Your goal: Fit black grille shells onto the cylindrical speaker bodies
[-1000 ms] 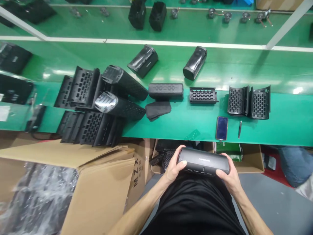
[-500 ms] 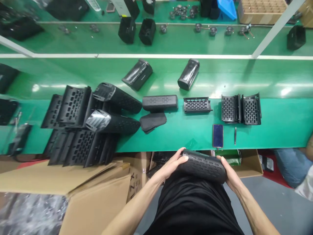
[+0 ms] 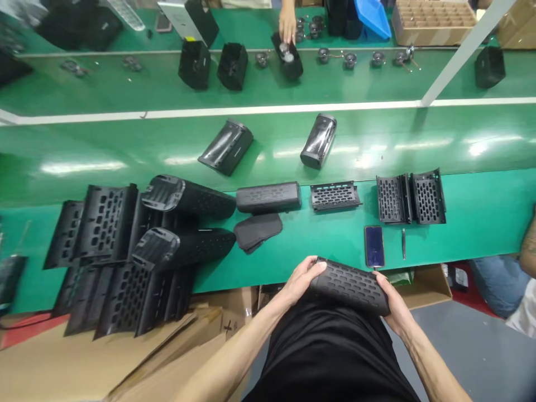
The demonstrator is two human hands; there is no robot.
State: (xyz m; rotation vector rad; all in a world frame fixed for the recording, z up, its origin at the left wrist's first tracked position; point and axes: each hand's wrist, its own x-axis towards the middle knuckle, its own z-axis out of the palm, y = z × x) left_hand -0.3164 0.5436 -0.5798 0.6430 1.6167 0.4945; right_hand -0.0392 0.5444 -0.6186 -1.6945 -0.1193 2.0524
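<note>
Between my hands, over my lap at the bench edge, is a black slotted speaker housing, tilted down to the right. My left hand grips its left end, thumb on top. Its right end is in my right hand, thumb along the edge; the fingers beneath are hidden. On the bench beyond lie a similar closed black housing, some flat dark mesh pieces and an open slotted shell. A phone and a small slim tool lie to the right, below two upright slotted shells.
Stacked black shells crowd the left, above an open cardboard box. Two glossy black housings rest on the green belt. Across it, another person's hand reaches into a black casing. A white post stands right.
The view has shifted, so the bench things sit lower in the picture. Another person's hand and a black casing have appeared across the belt. My hands keep their hold on the housing.
</note>
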